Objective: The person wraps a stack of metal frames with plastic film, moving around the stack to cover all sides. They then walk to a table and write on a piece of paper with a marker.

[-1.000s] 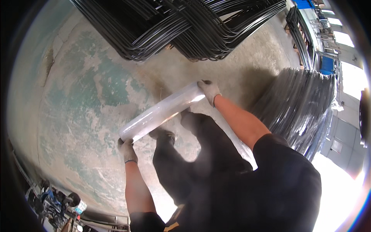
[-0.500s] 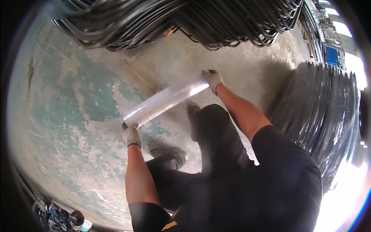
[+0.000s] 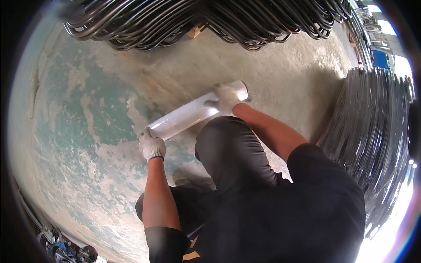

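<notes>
A long, shiny roll of clear stretch film [image 3: 182, 115] lies slantwise across the view in front of my knees, its right end farther off than its left. My left hand [image 3: 150, 143], in a pale knitted glove with a blue cuff edge, is closed around the near left end. Toward the far right end, my gloved right hand [image 3: 226, 98] grips the roll from above, somewhat smeared by motion. The roll's dark round end [image 3: 244, 90] sticks out past this hand.
Stacks of bent dark metal tubes [image 3: 144, 22] stand along the far side. To the right is a large pile wrapped in clear film [image 3: 366, 127]. The concrete floor [image 3: 87, 114] has worn green paint. Machinery parts [image 3: 66, 247] show at lower left.
My right hand has shifted from the far end of the roll inward onto its side, baring the end. My left hand has turned over its end, and my knee has come forward.
</notes>
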Tool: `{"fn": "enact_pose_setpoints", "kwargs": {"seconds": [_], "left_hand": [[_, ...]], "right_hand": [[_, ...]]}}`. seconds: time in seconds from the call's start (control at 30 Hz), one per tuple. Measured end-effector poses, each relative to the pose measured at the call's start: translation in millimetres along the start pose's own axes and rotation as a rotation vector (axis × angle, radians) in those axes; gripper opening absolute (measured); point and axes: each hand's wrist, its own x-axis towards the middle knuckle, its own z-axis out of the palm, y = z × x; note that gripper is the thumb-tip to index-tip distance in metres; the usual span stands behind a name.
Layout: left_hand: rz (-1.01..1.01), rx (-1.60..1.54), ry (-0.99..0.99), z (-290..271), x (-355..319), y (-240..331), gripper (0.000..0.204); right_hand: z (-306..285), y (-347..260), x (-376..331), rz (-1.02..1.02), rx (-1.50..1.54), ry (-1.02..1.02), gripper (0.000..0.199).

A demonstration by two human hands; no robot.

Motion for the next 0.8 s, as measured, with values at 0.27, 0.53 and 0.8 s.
{"fn": "enact_pose_setpoints", "kwargs": {"seconds": [0.27,0.53,0.8], "left_hand": [[0.086,-0.084,0.069,0,8,-5,0.057],[0.263,0.064,0.083,-10,-1,9,0.059],[0.421,0.149,0.024,9,-6,11,0.042]], "right_hand": [[43,-38,14,-0.355,0.236,0.135,0.029],[60,-37,16,-0.353,0.126,0.158,0.012],[24,-61,12,-0.179,0.382,0.022,0.034]]}}
